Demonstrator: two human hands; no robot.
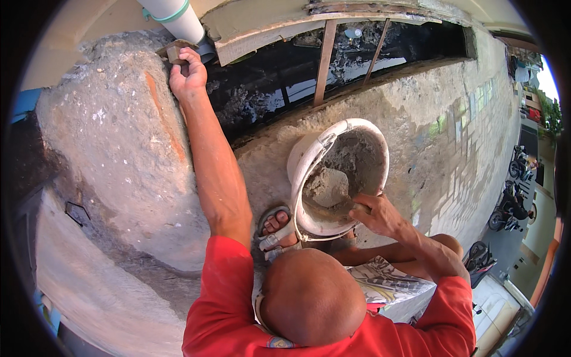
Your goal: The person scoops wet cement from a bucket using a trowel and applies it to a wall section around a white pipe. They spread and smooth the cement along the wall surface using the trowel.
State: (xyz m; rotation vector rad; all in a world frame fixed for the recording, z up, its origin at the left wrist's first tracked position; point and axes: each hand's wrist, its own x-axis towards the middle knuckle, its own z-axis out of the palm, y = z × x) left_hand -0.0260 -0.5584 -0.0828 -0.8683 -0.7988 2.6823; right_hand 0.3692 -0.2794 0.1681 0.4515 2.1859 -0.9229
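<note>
My left hand point(189, 77) is raised at the upper left, fingers curled on a small rough brownish block point(176, 52) beside a white pipe point(175, 18) with a green band. My right hand point(380, 217) grips a trowel handle point(360, 207) inside a white plastic bucket point(383, 160) at the centre. Grey mortar point(354, 152) coats the bucket's inside, and the mortar-covered trowel blade point(327, 187) lies low in it. A sandalled foot point(276, 223) is next to the bucket.
Behind the bucket runs an open drain point(256, 95) with dark water, crossed by wooden slats point(324, 65). Rough concrete point(107, 137) with an orange streak lies left of my arm. Paved ground stretches right toward several motorbikes point(508, 208) along a street.
</note>
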